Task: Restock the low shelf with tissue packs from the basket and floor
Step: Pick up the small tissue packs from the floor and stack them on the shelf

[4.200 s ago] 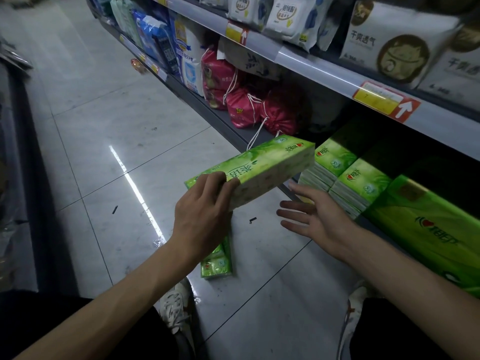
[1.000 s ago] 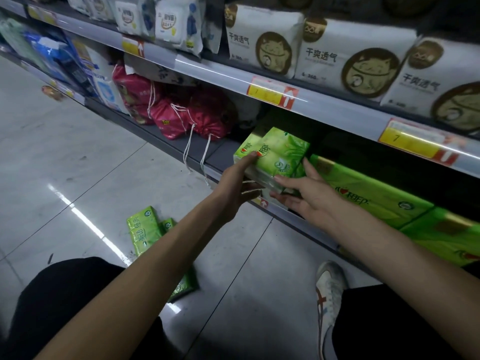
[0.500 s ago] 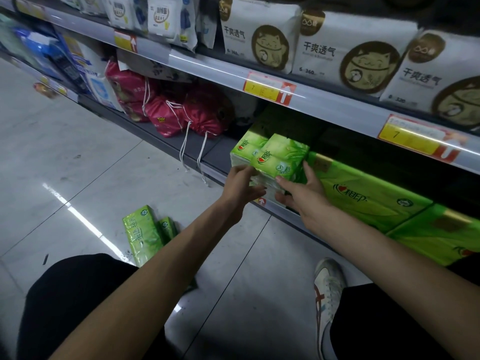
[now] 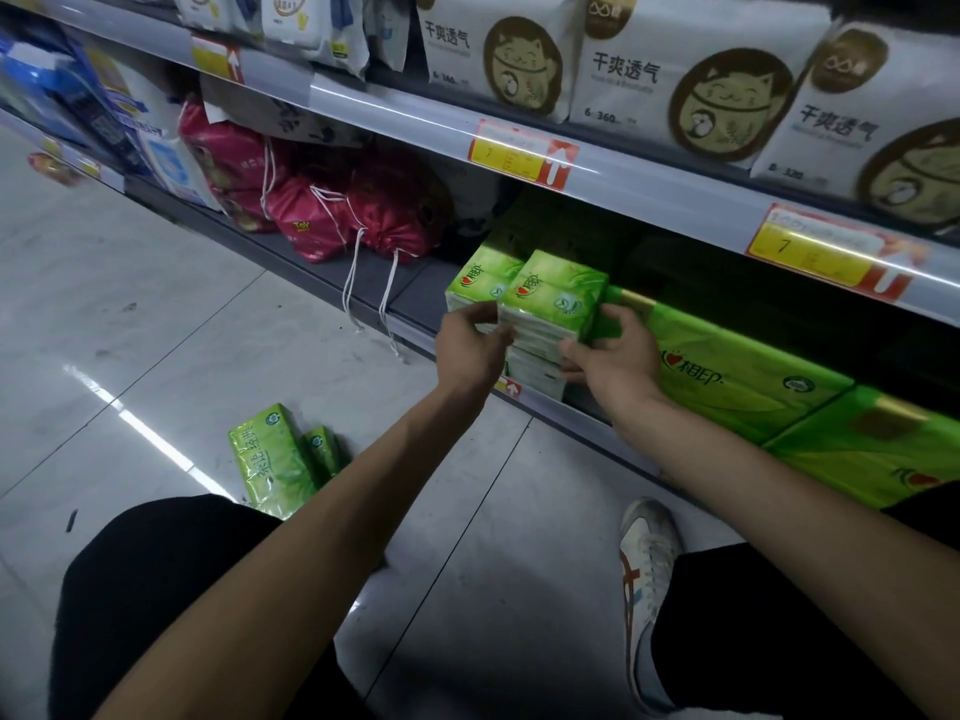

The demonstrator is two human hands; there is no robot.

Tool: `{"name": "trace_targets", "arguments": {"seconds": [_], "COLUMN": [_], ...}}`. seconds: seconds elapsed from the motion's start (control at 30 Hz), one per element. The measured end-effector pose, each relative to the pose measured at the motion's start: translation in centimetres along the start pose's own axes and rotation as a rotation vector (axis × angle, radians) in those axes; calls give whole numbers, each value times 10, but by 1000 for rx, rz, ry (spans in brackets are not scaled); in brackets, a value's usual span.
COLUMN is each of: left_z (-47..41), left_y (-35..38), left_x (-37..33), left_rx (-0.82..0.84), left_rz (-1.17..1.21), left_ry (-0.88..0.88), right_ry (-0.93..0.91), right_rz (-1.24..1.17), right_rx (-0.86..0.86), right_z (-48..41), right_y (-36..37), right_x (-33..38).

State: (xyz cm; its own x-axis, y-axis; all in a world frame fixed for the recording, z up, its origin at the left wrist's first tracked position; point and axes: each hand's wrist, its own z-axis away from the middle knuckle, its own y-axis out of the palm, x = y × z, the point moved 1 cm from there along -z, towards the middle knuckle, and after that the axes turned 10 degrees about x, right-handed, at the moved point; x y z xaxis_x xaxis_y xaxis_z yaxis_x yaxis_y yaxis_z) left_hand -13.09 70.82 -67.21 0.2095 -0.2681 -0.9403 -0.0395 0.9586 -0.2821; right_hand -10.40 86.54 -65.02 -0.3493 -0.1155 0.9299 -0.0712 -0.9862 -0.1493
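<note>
A green tissue pack (image 4: 556, 293) stands end-out on the low shelf (image 4: 410, 304), on top of another pack, with a matching green pack (image 4: 480, 278) just left of it. My left hand (image 4: 470, 345) has its fingers curled against the front left of the pack. My right hand (image 4: 613, 356) grips its right side and lower front. Two more green tissue packs (image 4: 275, 459) lie on the floor to the left. No basket is in sight.
Large green tissue bundles (image 4: 743, 376) fill the low shelf to the right. Red drawstring bags (image 4: 353, 215) sit on it to the left, cords hanging over the edge. White cat-printed packs (image 4: 685, 75) line the shelf above. My shoe (image 4: 647, 553) rests on the tiled floor.
The pack I held in the air 4 s ago now stands on the shelf stack. Over the last second both hands stayed at it, squaring it up.
</note>
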Motion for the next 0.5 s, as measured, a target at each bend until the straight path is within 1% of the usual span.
{"name": "trace_targets", "arguments": {"seconds": [0.1, 0.23, 0.37, 0.5], "left_z": [-10, -21, -27, -30], "left_y": [4, 5, 9, 15], "left_x": [-1, -5, -4, -2], "left_rx": [-39, -57, -62, -91], "left_rz": [-54, -48, -38, -70], "left_ry": [39, 68, 72, 57], "right_ry": [-13, -15, -2, 8], "right_rz": [30, 45, 40, 60], "right_rx": [-59, -128, -127, -79], "right_z": [-6, -14, -19, -21], "right_y": [-5, -8, -8, -4], "right_x": [3, 7, 7, 2]}}
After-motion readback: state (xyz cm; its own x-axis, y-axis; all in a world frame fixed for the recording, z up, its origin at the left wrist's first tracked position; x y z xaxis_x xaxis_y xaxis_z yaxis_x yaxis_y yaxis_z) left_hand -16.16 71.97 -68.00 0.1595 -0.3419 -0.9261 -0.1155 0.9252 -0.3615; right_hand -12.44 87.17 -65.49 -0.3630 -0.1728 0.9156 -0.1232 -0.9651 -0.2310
